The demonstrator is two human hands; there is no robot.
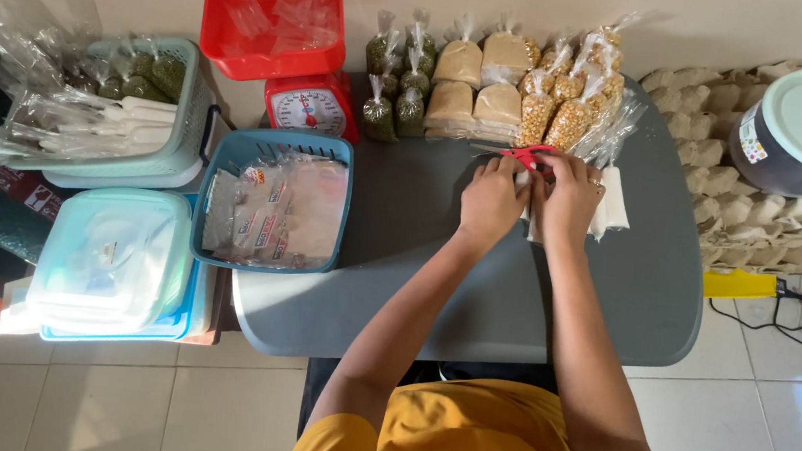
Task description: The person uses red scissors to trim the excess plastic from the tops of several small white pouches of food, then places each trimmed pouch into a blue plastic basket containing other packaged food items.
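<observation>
Left hand (492, 198), right hand (568, 197) pinching white bag (613, 201), red scissors (529, 156) lying crosswise just beyond.

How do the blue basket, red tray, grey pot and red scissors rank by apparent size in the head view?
1. Blue basket
2. Red tray and grey pot: look alike; the pot is cut off, so unranked
3. Red scissors

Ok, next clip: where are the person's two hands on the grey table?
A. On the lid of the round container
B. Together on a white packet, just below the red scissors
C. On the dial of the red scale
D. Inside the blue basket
B: the left hand and right hand meet over a white packet just below the red scissors, in front of the rows of filled bags.
</observation>
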